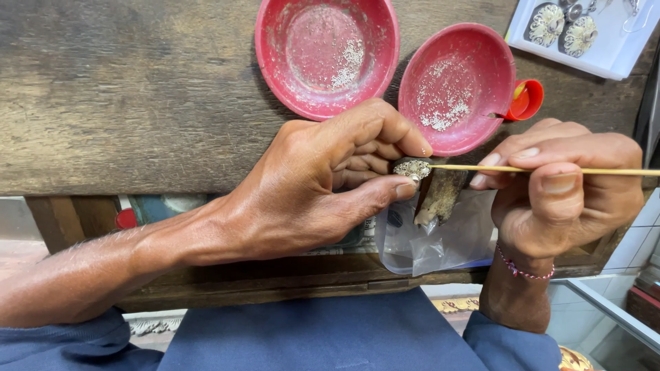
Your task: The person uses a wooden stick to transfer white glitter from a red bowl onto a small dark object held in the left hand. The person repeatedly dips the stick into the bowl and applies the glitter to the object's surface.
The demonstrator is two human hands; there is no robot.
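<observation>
Left hand [323, 182] pinches a small silvery ornament [412, 168], granular and domed, between thumb and forefinger atop a worn wooden peg [440, 196]. Right hand [560, 189] clasps a thin pale stick [550, 170], tip touching the ornament. Beyond the grip, two scuffed red bowls [326, 55] hold fine silver grains; a clear plastic bag [440, 240] hangs below. Ornament's underside is hidden.

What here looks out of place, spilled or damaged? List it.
Nothing looks spilled: the tiny pale beads sit inside the two red dishes. The left hand pinches a small ornate piece, and the right hand holds a thin stick to it. Only the worn wooden peg and the scuffed bench look battered.
</observation>
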